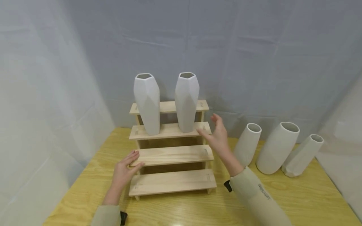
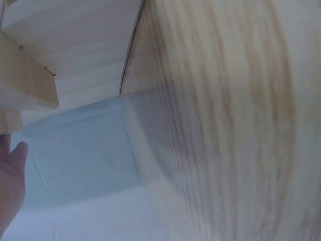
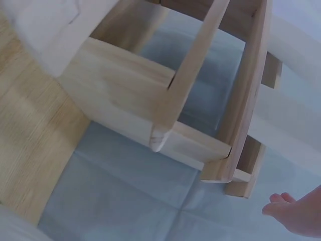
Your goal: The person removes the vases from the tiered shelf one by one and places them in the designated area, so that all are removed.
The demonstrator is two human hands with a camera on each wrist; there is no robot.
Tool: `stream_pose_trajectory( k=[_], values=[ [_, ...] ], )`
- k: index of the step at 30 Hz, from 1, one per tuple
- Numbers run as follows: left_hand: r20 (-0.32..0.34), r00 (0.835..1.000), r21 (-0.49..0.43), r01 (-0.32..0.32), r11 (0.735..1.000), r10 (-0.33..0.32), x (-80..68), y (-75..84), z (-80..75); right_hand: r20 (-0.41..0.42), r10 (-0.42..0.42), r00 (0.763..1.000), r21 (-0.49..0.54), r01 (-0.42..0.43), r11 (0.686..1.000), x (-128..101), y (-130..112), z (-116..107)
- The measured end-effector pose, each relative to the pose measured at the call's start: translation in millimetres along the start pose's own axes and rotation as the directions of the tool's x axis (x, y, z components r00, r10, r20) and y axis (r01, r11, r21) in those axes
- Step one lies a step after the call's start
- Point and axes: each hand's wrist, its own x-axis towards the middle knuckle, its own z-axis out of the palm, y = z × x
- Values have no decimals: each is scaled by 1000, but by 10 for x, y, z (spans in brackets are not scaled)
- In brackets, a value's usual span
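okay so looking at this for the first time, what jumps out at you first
Two tall white faceted vases stand upright on the third step of a wooden stepped rack. The left hand rests on the rack's left end; the open right hand hovers beside the right vase.

Both bare hands, the left hand [image 1: 124,171] and the right hand [image 1: 217,138], emerge from long beige sleeves [image 1: 255,197], each with a small black tab [image 1: 227,185] at the cuff and faint dark lettering on the right forearm.
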Motion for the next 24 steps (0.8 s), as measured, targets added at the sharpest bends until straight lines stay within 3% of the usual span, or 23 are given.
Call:
stream_pose_trajectory(
  k=[8, 14, 24],
  values=[
    [-3, 1000, 11, 0, 1000, 0, -12, -14, 11, -8, -23, 1000, 66, 23, 998, 159, -114, 137],
    [-15, 1000, -7, -5, 1000, 5, -10, 1, 1, 14, -9, 1000, 56, 8, 998, 267, -145, 271],
    [-3, 1000, -7, 7, 1000, -7, -4, -15, 26, -27, -19, 999, 67, 21, 998, 406, -170, 404]
  ],
)
